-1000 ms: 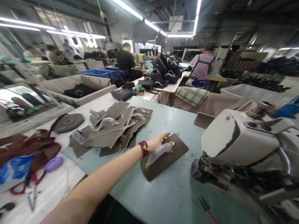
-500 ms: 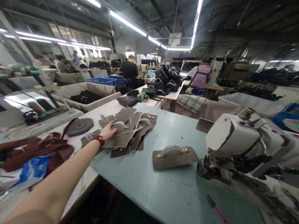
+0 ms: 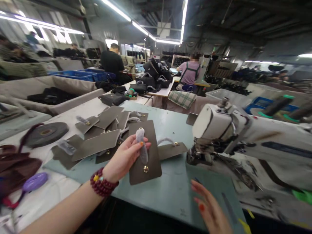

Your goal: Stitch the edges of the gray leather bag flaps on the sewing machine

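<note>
My left hand [image 3: 128, 154], with dark red beads at the wrist, grips the plastic-wrapped handle of a grey-brown panel [image 3: 153, 162]. Gold rings show at both ends of that handle. Held up over the pale green tabletop [image 3: 168, 191], the panel partly hides another handled panel [image 3: 172, 150] that lies near the sewing machine [image 3: 207, 125]. My right hand [image 3: 211, 208] is low at the right, fingers apart, holding nothing. Beyond my left hand lies a loose pile of similar panels [image 3: 97, 144].
A roll of grey tape [image 3: 46, 132], brown cloth [image 3: 18, 165] and a purple object [image 3: 35, 181] lie at the left. Black bags [image 3: 156, 76] are heaped farther back. Two people sit beyond the table. Dark scissors or a blade [image 3: 228, 206] lies by my right hand.
My left hand has lifted a panel off the pile and brought it rightward over the table. My right hand has come into view. The camera view has turned right.
</note>
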`<control>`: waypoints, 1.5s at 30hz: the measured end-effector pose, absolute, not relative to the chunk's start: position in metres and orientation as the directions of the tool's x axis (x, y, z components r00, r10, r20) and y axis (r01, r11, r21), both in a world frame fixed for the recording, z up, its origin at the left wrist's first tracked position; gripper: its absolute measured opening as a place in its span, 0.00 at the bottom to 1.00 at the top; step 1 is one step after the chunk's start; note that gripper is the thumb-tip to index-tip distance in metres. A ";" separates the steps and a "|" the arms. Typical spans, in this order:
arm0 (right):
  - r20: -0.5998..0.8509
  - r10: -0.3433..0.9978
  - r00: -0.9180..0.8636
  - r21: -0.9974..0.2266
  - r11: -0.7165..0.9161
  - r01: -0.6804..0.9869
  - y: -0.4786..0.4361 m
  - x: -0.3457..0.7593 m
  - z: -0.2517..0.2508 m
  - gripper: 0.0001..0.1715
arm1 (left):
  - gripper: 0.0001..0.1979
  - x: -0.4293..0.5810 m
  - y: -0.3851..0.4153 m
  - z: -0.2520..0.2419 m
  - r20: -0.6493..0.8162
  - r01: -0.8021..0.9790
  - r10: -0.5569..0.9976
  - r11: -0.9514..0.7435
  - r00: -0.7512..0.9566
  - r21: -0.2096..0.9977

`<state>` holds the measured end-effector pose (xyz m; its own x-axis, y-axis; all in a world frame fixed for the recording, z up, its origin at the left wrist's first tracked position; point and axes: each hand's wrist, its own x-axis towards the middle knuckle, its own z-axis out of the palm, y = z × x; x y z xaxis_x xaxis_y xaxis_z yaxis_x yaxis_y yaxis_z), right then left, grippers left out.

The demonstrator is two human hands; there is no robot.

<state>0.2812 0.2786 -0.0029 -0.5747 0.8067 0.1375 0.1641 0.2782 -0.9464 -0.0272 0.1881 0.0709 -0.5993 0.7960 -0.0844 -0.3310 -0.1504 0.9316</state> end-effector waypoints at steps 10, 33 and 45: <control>-0.018 0.843 -0.537 -0.977 0.099 0.187 0.250 0.249 0.016 0.23 | 0.25 0.083 0.186 0.029 -0.337 -0.562 0.782 -0.021 -0.524 0.827; -0.143 0.782 -0.606 -0.990 -0.106 0.096 0.249 0.259 0.016 0.12 | 0.26 0.102 0.220 0.002 -0.451 -0.629 0.767 0.080 -0.456 0.773; -0.109 0.806 -0.581 -0.986 -0.015 0.164 0.297 0.229 -0.001 0.29 | 0.21 0.090 0.270 0.002 -0.446 -0.608 0.815 0.151 -0.370 0.780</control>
